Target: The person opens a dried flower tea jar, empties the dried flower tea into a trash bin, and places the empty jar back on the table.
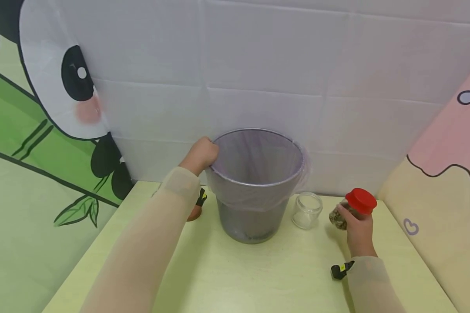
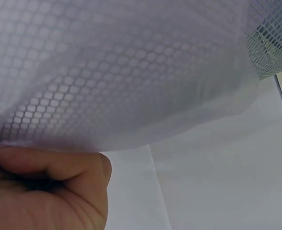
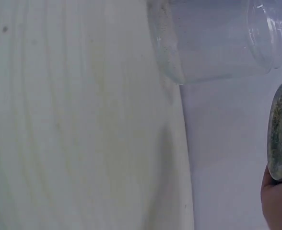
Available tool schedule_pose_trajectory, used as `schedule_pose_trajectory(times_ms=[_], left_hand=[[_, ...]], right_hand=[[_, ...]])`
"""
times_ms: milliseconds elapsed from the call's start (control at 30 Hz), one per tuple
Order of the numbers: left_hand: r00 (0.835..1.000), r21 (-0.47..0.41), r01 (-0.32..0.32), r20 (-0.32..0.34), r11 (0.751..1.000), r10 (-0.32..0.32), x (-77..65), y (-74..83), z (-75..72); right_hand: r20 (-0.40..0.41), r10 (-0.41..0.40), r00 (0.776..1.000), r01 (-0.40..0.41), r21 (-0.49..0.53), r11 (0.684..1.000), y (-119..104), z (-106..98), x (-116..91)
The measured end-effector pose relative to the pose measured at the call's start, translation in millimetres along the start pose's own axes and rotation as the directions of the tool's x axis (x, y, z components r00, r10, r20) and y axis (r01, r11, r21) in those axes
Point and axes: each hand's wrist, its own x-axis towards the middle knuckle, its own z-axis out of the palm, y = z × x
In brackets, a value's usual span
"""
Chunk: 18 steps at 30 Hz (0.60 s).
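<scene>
My left hand [image 1: 203, 154] grips the left rim of a grey mesh wastebasket [image 1: 248, 226], over the edge of its thin, translucent purple bin liner [image 1: 254, 200]. In the left wrist view the curled fingers of the left hand [image 2: 50, 187] lie against the liner, with the mesh showing through. My right hand [image 1: 360, 234] holds a clear jar [image 1: 338, 216] with a red lid [image 1: 361, 200], tilted and raised over the table; brownish-green dry contents fill it. In the right wrist view the jar's round base [image 3: 281, 132] shows beside the fingers.
An uncovered clear glass jar [image 1: 307, 210] stands between the basket and my right hand. A rounded brown thing [image 1: 195, 213] is partly hidden behind my left sleeve. The pale yellow table [image 1: 243, 278] ends against a white back wall covering [image 1: 266, 56].
</scene>
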Motion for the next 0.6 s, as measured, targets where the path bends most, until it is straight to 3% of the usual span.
schedule_pose_trajectory(times_ms=[100,333,600], left_hand=[[1.000,0.001,-0.002,0.003,1.000,0.002,2.0,0.1,2.1],[1.000,0.017,-0.022,-0.019,1.000,0.022,0.1,1.7,-1.6],[1.000,-0.002,-0.012,-0.021,1.000,0.012,-1.6,1.1,0.7]], right_hand=[[0.026,-0.068,0.997,0.068,0.007,0.998,-7.1,-0.2,-4.6],[0.085,-0.133,0.987,0.129,0.045,0.991,-26.3,21.8,-25.6],[0.119,-0.264,0.957,0.253,0.098,0.962,-39.7,43.4,-43.3]])
